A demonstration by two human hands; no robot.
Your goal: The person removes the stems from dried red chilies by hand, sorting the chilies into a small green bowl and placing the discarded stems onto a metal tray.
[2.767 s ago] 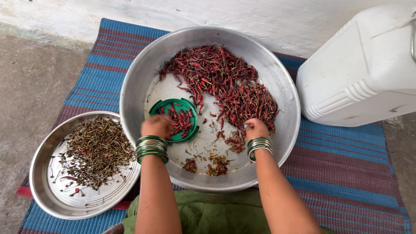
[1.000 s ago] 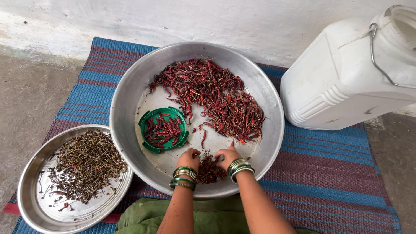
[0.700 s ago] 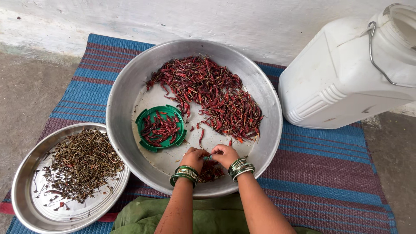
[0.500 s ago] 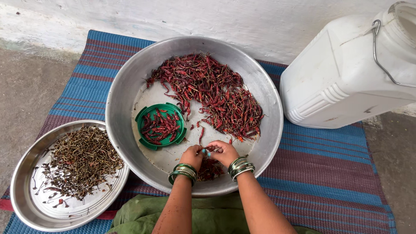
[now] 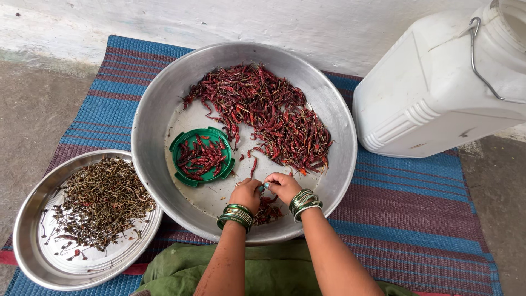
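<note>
**A:** Where are the hands?

**B:** Both sit low in the big metal basin [image 5: 164, 109], at about six o'clock inside it. The left hand [image 5: 245, 194] and right hand [image 5: 283, 186] meet knuckle to knuckle, fingertips pinched together around something small between them. It looks like a single dried chilli, but it is too small to tell for sure. Green bangles [image 5: 235, 215] ring both wrists.

**A:** And the chillies?

**B:** The main heap of dried red chillies [image 5: 263, 112] fills the basin from twelve round to three o'clock. A smaller clump [image 5: 268, 208] lies right under the wrists, and a few loose ones are scattered just above the hands.

**A:** Anything else in the basin?

**B:** A green plastic dish [image 5: 179, 143] at nine o'clock, just beside the left hand, with red chillies in it.

**A:** Outside it?

**B:** A shallow steel plate [image 5: 33, 257] at eight o'clock, touching the basin's rim and piled with brownish stems [image 5: 98, 203]. A white plastic jerrycan [image 5: 438, 93] with a wire handle stands at two o'clock. Everything rests on a blue and maroon striped mat [image 5: 416, 208].
</note>
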